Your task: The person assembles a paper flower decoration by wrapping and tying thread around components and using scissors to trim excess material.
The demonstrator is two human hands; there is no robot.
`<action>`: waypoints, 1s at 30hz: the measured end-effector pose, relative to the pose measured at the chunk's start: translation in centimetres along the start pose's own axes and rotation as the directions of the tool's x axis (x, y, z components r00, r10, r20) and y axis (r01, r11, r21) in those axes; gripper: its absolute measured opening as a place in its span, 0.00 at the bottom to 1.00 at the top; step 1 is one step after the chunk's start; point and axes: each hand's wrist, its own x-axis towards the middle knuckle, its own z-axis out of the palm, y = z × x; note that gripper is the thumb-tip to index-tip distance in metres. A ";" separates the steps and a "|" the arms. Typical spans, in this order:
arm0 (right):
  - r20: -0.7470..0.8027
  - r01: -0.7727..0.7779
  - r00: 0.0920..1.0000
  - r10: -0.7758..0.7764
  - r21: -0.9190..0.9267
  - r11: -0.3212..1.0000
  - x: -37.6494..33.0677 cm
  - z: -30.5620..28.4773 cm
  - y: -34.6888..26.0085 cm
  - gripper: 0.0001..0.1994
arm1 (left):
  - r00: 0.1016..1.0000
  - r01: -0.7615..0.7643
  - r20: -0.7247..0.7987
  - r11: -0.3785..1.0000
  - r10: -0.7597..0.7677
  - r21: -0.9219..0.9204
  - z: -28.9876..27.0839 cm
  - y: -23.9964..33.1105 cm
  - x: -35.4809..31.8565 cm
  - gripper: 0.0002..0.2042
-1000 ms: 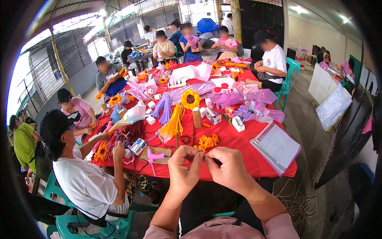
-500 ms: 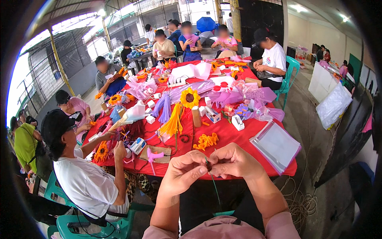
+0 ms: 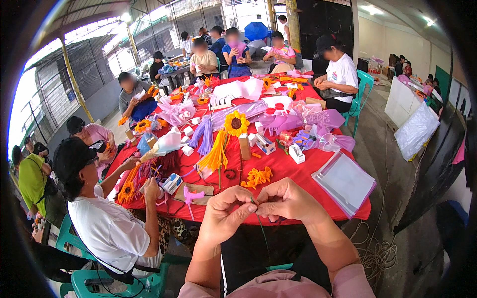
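In the head view, both hands meet just above the near edge of the red table (image 3: 298, 174). The left hand (image 3: 226, 216) has its thumb and fingers curled in, pinching the top of a thin green wire stem (image 3: 261, 228) at the fingertips. The right hand (image 3: 290, 201) is closed the same way, its fingertips touching those of the left hand and gripping the same stem end. The stem hangs straight down from the pinch, past the table edge and over the person's dark lap.

Just beyond the fingertips, on the table, lies a small heap of orange petals (image 3: 257, 176). To the left of the left hand's fingers lie a pink glue gun (image 3: 191, 196) on a piece of brown cardboard (image 3: 195, 190). Further beyond the fingers a bundle of yellow strips (image 3: 216, 155) fans downward, and behind it stands a yellow sunflower (image 3: 236, 122) with a dark centre. To the right of the right hand's fingers, near the table corner, lies a stack of clear plastic sleeves (image 3: 344, 181). Purple and pink wrapping paper (image 3: 318, 121) is piled well beyond the right hand.

To the left of the left hand sits a person in a white shirt (image 3: 107, 226) on a green plastic chair (image 3: 114, 283), hands on the table. More people sit around the far sides of the table, one in a white shirt (image 3: 340, 74) at the right rear.
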 end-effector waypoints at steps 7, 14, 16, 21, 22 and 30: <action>-0.216 0.011 0.975 -0.055 -0.199 0.980 -0.3 1.5 -0.3 0.04 | 0.973 0.043 -0.232 0.985 -0.003 0.168 0.8 -0.6 -0.2 0.04; -0.312 0.126 0.873 -0.374 -0.597 0.792 0.1 2.7 0.1 0.01 | 0.946 0.027 -0.300 0.889 0.126 0.458 1.5 -0.7 0.0 0.05; -0.320 0.155 0.830 -0.456 -0.653 0.741 0.2 3.0 0.2 0.02 | 0.935 0.025 -0.316 0.861 0.159 0.508 1.7 -0.8 0.1 0.05; -0.323 0.121 0.746 -0.583 -0.794 0.595 0.5 4.0 1.3 0.04 | 0.880 0.108 -0.437 0.815 0.188 0.569 3.0 -0.9 0.2 0.05; -0.325 0.119 0.733 -0.597 -0.803 0.583 0.6 4.2 1.6 0.05 | 0.869 0.112 -0.446 0.792 0.214 0.600 3.2 -1.0 0.2 0.05; -0.212 0.249 0.881 -0.423 -0.553 0.795 0.0 2.4 0.3 0.03 | 0.956 0.058 -0.295 0.980 0.000 0.188 1.6 -0.9 -0.8 0.03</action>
